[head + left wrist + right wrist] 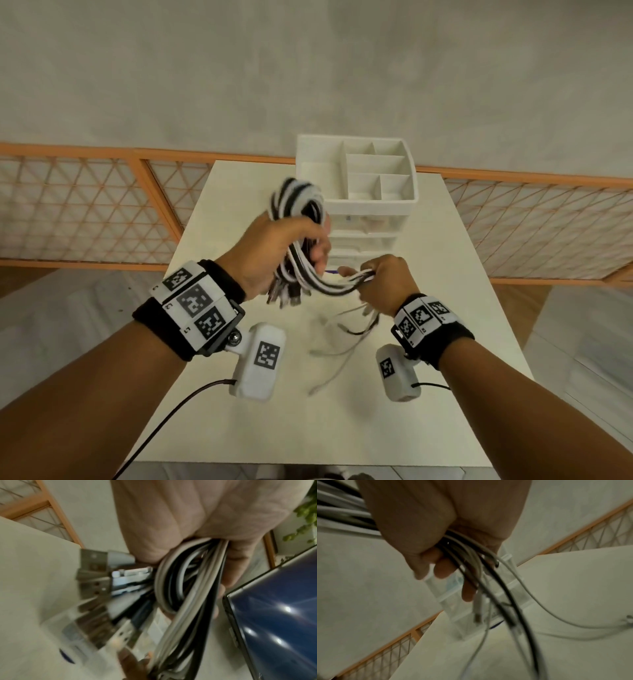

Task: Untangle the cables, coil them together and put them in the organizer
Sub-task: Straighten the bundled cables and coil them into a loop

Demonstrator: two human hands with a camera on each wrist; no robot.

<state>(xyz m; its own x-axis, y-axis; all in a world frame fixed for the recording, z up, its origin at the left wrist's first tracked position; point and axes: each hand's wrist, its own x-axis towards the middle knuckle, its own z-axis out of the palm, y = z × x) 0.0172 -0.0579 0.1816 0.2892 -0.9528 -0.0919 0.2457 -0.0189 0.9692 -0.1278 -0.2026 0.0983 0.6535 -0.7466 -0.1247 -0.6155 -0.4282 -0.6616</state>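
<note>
- a person stands at a white table (411, 394), both hands raised above it, working a bundle of black and white cables (298, 202).
- the left hand (274, 250) is closed round the coil, fingers and thumb wrapped about its middle; loops stick out above the fist and usb plugs (96, 577) hang below it.
- the right hand (383, 281) is curled round the same cables a little further along, so the strands run taut from one fist to the other.
- below the right hand the loose tails (346, 342) trail down; their ends seem to rest on the table, though blur makes that hard to confirm.
- the organizer (404, 202), a white box with open compartments on top and drawers below, sits at the far edge of the table, just behind the hands. none of the cables are in it.
- judged from this, untangling looks done and coiling is partly done: the tails are not yet wound in, and stowing the coil is left.
</note>
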